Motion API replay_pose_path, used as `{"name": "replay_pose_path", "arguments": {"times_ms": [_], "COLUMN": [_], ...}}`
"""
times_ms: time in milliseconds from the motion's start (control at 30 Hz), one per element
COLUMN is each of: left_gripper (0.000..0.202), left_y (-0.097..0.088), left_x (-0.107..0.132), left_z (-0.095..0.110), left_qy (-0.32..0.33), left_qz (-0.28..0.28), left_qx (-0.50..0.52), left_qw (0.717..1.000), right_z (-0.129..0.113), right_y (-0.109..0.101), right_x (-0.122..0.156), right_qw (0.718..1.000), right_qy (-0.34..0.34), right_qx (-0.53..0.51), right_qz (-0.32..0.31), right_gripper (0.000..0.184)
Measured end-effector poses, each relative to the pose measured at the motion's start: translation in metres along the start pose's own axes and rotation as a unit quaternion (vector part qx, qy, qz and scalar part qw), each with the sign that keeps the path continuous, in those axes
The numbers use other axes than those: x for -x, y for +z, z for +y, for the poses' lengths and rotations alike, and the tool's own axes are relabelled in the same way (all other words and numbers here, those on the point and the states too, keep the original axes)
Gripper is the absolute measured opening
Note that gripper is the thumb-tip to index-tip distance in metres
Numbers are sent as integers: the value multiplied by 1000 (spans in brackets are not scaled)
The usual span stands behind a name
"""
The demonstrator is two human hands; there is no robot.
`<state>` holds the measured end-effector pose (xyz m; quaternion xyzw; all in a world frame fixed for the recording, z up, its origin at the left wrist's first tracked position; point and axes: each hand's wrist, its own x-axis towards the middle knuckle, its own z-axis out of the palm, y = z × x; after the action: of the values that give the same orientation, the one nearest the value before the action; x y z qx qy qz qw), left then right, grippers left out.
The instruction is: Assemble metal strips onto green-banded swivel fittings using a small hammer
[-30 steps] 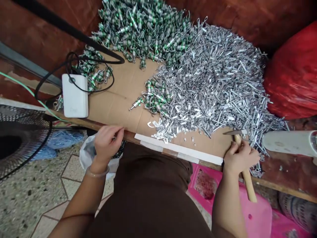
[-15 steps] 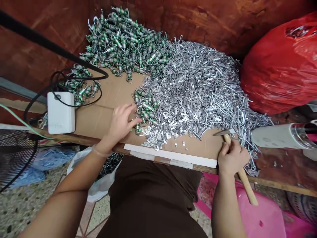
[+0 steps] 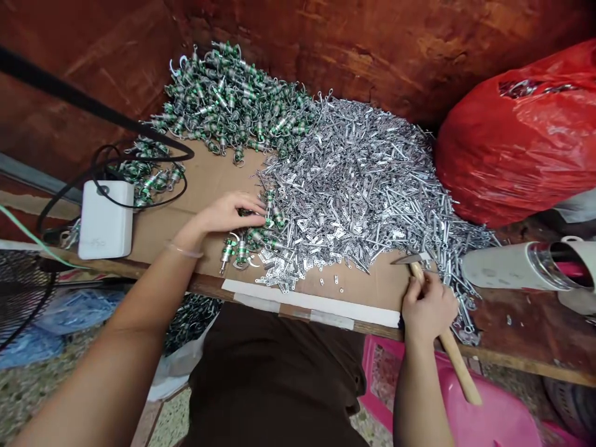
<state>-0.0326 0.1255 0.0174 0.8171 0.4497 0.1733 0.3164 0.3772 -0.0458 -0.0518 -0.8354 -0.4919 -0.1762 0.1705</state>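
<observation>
The left hand (image 3: pixel 228 212) has shifted onto green-banded fittings (image 3: pixel 272 214) on the cardboard (image 3: pixel 195 186).

And here's the white plastic box (image 3: pixel 105 220) sitting at the left of the scene, with a thick black cable (image 3: pixel 93 108) running just above it and a thin green wire (image 3: pixel 32 239) curving past on its left! Below the box, a black fan guard (image 3: pixel 21 298) is lurking beside a blue bundle (image 3: pixel 77 313), while a white plastic bag (image 3: pixel 179 372) is slumping to its lower right. Well off to the box's right, a bulging red plastic bag (image 3: pixel 512 143) is pressing against the rust-brown wall (image 3: pixel 326 43), a pale metal-rimmed tube (image 3: pixel 512 264) is lying below it, and a pink plastic stool (image 3: pixel 488 416) is poking in at the bottom!
</observation>
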Motion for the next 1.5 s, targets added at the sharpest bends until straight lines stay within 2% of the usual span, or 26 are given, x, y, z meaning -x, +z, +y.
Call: {"name": "replay_pose_path", "arguments": {"times_ms": [100,133,167,267,300,367,467,567,600,633,667,700,733,767,833,867,967,1067,1133,1200,1233,1267,1333,1400,1433,1500], "left_gripper": [33,34,33,31,29,27,26,36,40,40,37,34,32,27,17,15,16,32,35,29,26,24,19,17,16,15], "left_y": [-2,-3,-5,-11,-13,-17,-22,-22,-19,-14,-6,4,17,32,65,81,119,135,138,139,138,137,135,132,131,129], "left_x": [-3,-8,-14,-32,-36,-40,-30,-2,11,24,37,49,61,71,88,95,113,128,135,138,138,137,135,132,132,131], "left_z": [-12,-17,-21,-30,-31,-31,-19,6,17,30,43,57,70,82,102,109,116,112,108,107,106,106,106,105,104,101], "left_qy": [-63,-76,-86,-99,-102,-115,-121,-114,-116,-106,-85,-61,-37,-12,15,16,-69,-121,-113,-84,-69,-54,-33,-16,-9,-1], "left_qz": [154,170,147,-13,-45,-54,25,146,219,276,296,308,322,315,205,169,57,68,99,125,137,149,168,170,169,177], "left_qx": [49,30,-2,-102,-130,-174,-204,-182,-139,-87,-40,-6,29,70,175,229,353,332,269,210,189,176,163,157,153,140], "left_qw": [985,982,985,990,985,976,971,966,959,951,951,949,945,946,963,959,931,933,951,966,970,972,972,973,974,974], "right_z": [0,0,-1,-1,-1,-1,1,-5,-11,-21,-33,-48,-64,-81,-111,-122,-136,-131,-127,-127,-128,-130,-135,-138,-138,-132], "right_y": [-1,-1,-1,-1,-1,1,2,-8,-16,-26,-38,-51,-65,-77,-97,-103,-109,-109,-109,-104,-98,-90,-70,-50,-42,-36], "right_x": [0,0,1,1,1,1,0,2,5,9,16,23,32,41,60,68,84,87,81,69,61,52,34,21,16,13], "right_qw": [1000,1000,1000,1000,1000,1000,999,998,996,993,990,985,972,947,886,862,817,795,779,757,755,767,820,859,864,854], "right_qy": [1,2,3,7,9,11,16,31,34,27,16,-26,-87,-149,-251,-286,-357,-404,-425,-429,-417,-393,-337,-324,-333,-357], "right_qx": [3,3,2,-1,-3,-11,-31,-48,-55,-70,-94,-143,-212,-283,-378,-399,-422,-389,-356,-354,-363,-369,-350,-295,-272,-256], "right_qz": [-2,-2,-2,-2,-4,-7,-9,40,67,87,101,90,48,-2,-101,-121,-161,-233,-293,-344,-353,-347,-304,-266,-262,-280], "right_gripper": [39,38,38,37,37,36,36,40,41,39,37,33,30,30,41,45,46,37,37,36,34,32,30,29,30,31]}}
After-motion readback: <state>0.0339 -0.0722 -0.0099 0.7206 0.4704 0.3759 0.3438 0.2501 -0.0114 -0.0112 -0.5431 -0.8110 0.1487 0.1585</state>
